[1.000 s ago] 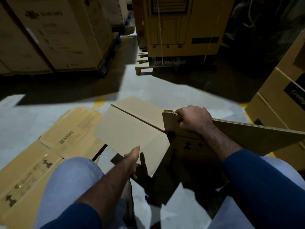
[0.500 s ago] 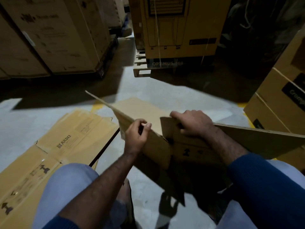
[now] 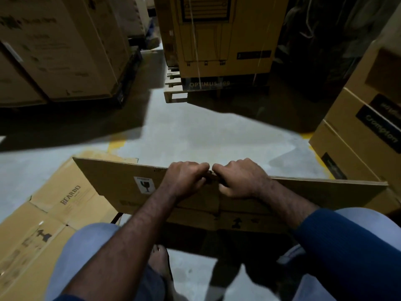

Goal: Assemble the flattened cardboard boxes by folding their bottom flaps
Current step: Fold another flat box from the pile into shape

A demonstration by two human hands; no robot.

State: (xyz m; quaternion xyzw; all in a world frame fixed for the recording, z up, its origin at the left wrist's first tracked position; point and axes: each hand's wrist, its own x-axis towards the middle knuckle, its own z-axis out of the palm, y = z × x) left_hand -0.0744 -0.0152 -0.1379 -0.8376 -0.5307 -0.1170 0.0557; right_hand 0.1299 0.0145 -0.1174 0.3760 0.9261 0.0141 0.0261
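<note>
Both hands on cardboard box top edge
Left hand (image 3: 186,177) & right hand (image 3: 239,179) curl over far edge of cardboard box (image 3: 121,183), knuckles nearly touching; box held above knees, flattened boxes (image 3: 54,216) on floor left.

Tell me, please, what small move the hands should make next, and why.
Probably draw the hands apart to open up the flat brown cardboard box. The left hand and right hand grip its upper edge side by side at the middle seam, and its panels lie nearly flat, so no bottom flap looks folded yet.
</note>
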